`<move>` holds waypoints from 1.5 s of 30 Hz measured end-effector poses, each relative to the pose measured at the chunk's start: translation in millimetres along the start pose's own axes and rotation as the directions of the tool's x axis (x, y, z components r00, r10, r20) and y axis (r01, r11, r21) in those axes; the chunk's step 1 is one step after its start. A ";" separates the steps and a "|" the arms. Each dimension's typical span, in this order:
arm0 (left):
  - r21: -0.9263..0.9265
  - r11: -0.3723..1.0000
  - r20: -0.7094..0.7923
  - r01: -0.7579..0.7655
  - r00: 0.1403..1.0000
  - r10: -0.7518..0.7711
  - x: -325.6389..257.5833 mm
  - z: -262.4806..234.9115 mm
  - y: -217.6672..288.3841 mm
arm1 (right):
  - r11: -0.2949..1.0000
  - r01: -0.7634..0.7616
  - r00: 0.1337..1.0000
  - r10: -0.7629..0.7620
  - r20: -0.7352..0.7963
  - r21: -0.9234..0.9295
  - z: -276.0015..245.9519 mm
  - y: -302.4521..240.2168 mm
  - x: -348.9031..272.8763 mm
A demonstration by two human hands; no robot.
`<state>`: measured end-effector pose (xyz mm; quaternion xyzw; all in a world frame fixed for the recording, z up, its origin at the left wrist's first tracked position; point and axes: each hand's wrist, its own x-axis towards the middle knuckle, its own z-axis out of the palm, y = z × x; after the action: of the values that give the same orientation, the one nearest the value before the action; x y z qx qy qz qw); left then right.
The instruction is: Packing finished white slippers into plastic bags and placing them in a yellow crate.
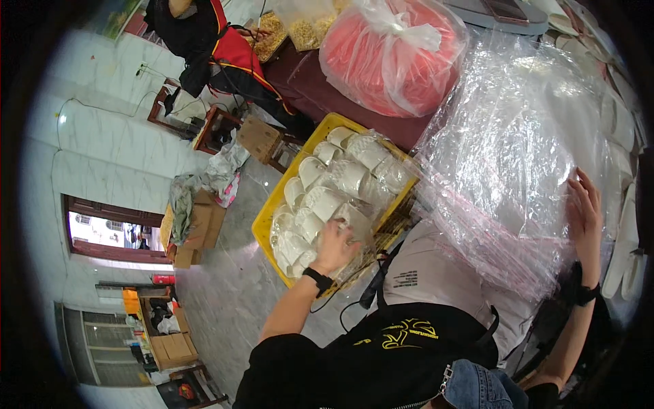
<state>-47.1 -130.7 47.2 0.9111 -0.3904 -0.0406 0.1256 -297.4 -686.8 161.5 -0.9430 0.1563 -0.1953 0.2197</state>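
In a yellow plastic crate [262, 228] stand several white ceramic cups [321, 200], some wrapped in clear plastic. My left hand [335, 247] reaches into the near side of it, fingers and thumb curled on a plastic-wrapped white cup [353, 218]. Part of that grip is blurred. Across my lap and the table edge lies a wide stack of clear plastic bags [511, 136] with pinkish edges. My right hand [584, 211] rests on the right side of this stack, fingers stretched out and holding nothing.
A large clear bag of red material [392, 61] sits on the dark red table [306, 78] beyond the crate. White dishes [623, 238] are piled at the far right. Another person [235, 54] works at the back left near bags of yellow pieces [272, 37]. Cardboard boxes [202, 228] stand on the floor.
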 end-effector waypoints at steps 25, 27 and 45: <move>0.317 0.925 0.420 0.209 0.843 -0.334 -15.9 12.9 18.6 | 0.996 -0.007 1.000 0.006 -0.013 -0.091 9.4 0.0 1.7; 0.090 0.960 0.238 0.264 0.930 -0.278 -11.6 3.7 -4.5 | 0.994 -0.040 0.999 0.039 -0.012 -0.098 8.8 4.1 -2.4; 0.424 0.889 0.232 0.171 0.929 -0.289 22.7 -12.9 -25.8 | 0.990 -0.076 0.997 0.078 0.010 -0.122 8.3 -1.3 -2.2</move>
<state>-11.0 -127.4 53.5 0.9418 -0.2925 -0.1079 -0.1255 -295.4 -681.9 154.6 -0.9493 0.2026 -0.1695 0.1703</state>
